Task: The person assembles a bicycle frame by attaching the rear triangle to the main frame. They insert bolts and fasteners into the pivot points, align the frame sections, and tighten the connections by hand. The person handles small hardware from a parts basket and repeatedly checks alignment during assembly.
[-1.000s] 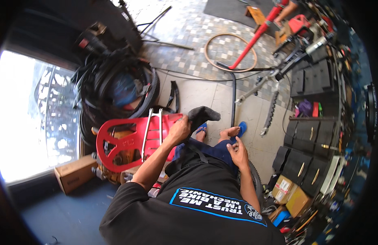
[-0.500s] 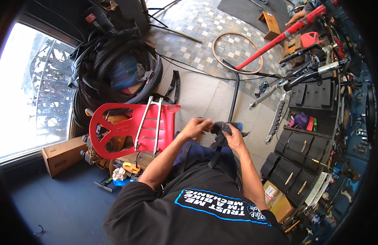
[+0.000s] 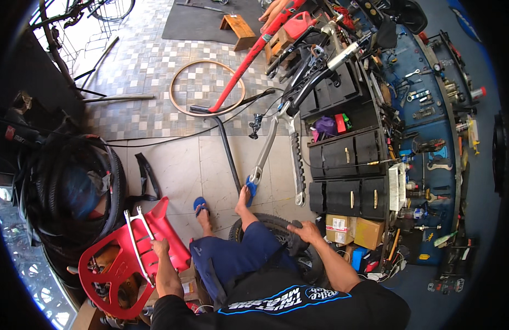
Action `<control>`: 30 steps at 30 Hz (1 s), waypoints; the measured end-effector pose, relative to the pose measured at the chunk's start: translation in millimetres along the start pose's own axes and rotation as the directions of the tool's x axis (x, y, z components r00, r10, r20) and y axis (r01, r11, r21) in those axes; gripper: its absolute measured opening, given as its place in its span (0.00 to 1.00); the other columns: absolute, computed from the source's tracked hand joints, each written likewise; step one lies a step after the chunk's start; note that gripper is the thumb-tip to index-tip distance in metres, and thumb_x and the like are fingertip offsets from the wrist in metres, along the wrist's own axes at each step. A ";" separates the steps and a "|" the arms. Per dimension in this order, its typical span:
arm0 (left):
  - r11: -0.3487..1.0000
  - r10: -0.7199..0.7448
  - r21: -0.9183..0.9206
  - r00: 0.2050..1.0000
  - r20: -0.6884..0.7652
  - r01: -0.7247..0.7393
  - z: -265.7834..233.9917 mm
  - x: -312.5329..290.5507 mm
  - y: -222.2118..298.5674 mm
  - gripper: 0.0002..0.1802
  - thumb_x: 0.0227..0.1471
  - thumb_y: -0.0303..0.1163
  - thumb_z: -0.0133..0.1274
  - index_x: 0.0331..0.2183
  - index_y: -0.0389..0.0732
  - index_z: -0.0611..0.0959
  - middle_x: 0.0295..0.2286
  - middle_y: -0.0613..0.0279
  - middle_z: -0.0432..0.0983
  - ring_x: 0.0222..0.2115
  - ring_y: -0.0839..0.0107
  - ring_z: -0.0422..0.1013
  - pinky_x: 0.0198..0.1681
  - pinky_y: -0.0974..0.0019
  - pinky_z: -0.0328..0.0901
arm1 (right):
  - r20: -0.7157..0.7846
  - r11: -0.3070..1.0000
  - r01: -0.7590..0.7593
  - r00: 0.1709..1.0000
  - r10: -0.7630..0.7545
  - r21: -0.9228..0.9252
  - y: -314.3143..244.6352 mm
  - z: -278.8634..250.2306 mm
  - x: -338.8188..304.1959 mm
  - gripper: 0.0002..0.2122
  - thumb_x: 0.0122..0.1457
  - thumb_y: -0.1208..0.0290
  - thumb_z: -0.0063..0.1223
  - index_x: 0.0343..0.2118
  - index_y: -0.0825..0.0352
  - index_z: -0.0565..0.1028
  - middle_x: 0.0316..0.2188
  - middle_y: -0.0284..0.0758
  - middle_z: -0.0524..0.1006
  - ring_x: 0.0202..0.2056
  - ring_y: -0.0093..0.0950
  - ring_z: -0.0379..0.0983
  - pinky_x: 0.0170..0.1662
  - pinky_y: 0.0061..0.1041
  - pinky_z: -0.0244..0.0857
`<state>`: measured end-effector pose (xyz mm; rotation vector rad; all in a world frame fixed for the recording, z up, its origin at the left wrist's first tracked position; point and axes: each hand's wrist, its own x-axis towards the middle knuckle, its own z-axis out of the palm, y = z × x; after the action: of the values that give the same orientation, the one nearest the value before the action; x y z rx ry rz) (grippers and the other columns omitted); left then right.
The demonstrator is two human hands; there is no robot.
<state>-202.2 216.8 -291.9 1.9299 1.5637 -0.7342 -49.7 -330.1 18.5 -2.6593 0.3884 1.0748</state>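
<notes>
The left hand [image 3: 162, 250] curls its grip on the metal frame [image 3: 137, 242] across the red plastic seat [image 3: 118, 270], low on the left. The right hand [image 3: 308, 234] closes around a dark cloth [image 3: 296, 243] by the tyre [image 3: 271, 221]. Frame and seat already sit together; what's left, I can't tell.

Red plastic seat [image 3: 122, 269], slotted, tilted, lower left; pale two-bar metal bracket [image 3: 137, 245] across it. Dark cloth [image 3: 292, 244] held crumpled.
</notes>
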 end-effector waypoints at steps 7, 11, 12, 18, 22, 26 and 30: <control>0.987 -0.076 -0.141 0.997 -0.035 0.070 7.0 33.7 -17.8 0.33 0.53 0.41 0.59 0.52 0.26 0.73 0.46 0.29 0.79 0.50 0.36 0.76 0.56 0.43 0.70 | 0.061 0.967 -0.223 0.971 0.232 -0.123 5.9 -4.2 3.5 0.44 0.62 0.24 0.38 0.49 0.67 0.84 0.50 0.55 0.81 0.56 0.54 0.75 0.59 0.46 0.68; 0.988 0.062 -0.136 0.995 -0.081 -0.073 -14.2 36.7 -20.7 0.26 0.55 0.44 0.59 0.43 0.29 0.81 0.38 0.35 0.83 0.42 0.41 0.79 0.49 0.43 0.71 | 0.048 0.967 -0.239 0.969 0.244 -0.085 21.5 -10.2 4.9 0.44 0.66 0.27 0.33 0.50 0.71 0.83 0.50 0.57 0.80 0.56 0.54 0.74 0.60 0.46 0.67; 0.975 0.112 -0.176 0.985 -0.133 -0.135 -20.1 28.8 -20.6 0.24 0.57 0.44 0.59 0.40 0.28 0.81 0.36 0.35 0.82 0.40 0.40 0.79 0.46 0.43 0.71 | 0.033 0.972 -0.215 0.975 0.219 -0.093 24.0 -11.0 5.9 0.43 0.66 0.28 0.32 0.49 0.70 0.83 0.50 0.57 0.80 0.56 0.55 0.74 0.60 0.47 0.67; 0.758 0.472 -0.446 0.872 -0.127 -0.475 -57.9 -7.4 6.9 0.19 0.62 0.43 0.60 0.33 0.36 0.75 0.19 0.57 0.70 0.18 0.62 0.67 0.21 0.55 0.62 | -0.047 0.987 -0.159 0.986 0.158 -0.017 36.8 -14.0 8.4 0.41 0.66 0.29 0.39 0.50 0.70 0.83 0.49 0.56 0.81 0.55 0.54 0.75 0.61 0.46 0.67; 0.755 0.578 -0.435 0.811 0.088 -0.491 -71.0 -32.8 55.2 0.17 0.62 0.41 0.62 0.30 0.42 0.73 0.15 0.70 0.64 0.12 0.76 0.61 0.13 0.64 0.58 | -0.098 0.981 -0.138 0.984 0.152 0.136 55.0 -2.8 -0.4 0.40 0.65 0.30 0.42 0.52 0.70 0.82 0.51 0.55 0.81 0.55 0.53 0.76 0.60 0.45 0.68; 0.794 0.608 -0.287 0.722 0.331 -0.537 -73.8 -86.9 126.1 0.19 0.61 0.43 0.63 0.27 0.42 0.75 0.15 0.67 0.68 0.12 0.72 0.65 0.14 0.62 0.63 | -0.221 0.942 -0.166 0.946 0.236 0.291 81.4 9.0 1.1 0.37 0.63 0.32 0.50 0.51 0.70 0.81 0.51 0.52 0.81 0.54 0.53 0.77 0.58 0.47 0.69; 0.708 0.621 0.013 0.631 0.465 -0.706 -42.3 -116.7 174.1 0.28 0.64 0.54 0.57 0.39 0.32 0.79 0.19 0.52 0.77 0.20 0.59 0.77 0.26 0.53 0.72 | -0.341 0.887 -0.187 0.874 0.346 0.422 112.5 18.8 1.5 0.36 0.59 0.35 0.58 0.54 0.68 0.77 0.48 0.52 0.82 0.52 0.52 0.78 0.55 0.47 0.71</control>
<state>-48.7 136.1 -166.8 2.0851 0.4302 -0.9044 -98.1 -429.4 -9.9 -2.4981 0.9741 0.4213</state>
